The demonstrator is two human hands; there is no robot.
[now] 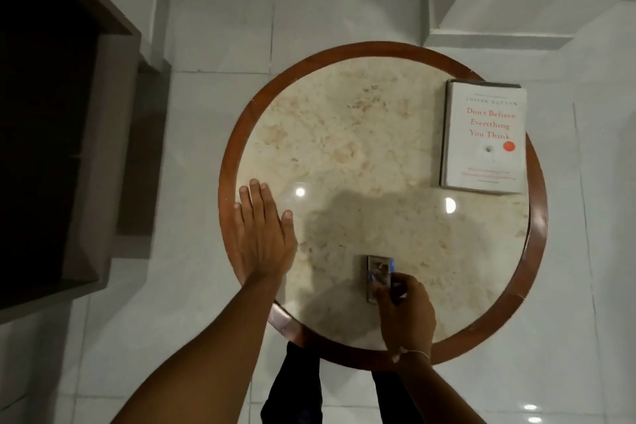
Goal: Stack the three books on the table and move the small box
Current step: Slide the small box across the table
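A stack of books (483, 138) lies at the right of the round table (344, 134); its top cover is white with red title lettering, and a darker book edge shows beneath it. A small box (378, 268) with a blue edge rests near the table's front edge. My right hand (404, 313) pinches the near end of the box between fingers and thumb. My left hand (263, 234) lies flat, palm down, fingers apart, on the table's left rim and holds nothing.
The marble top has a brown wooden rim (227, 162). White floor tiles surround the table. A dark cabinet (51, 113) stands at the left, a white step (481, 34) at the back right. My legs (296, 389) are under the near edge.
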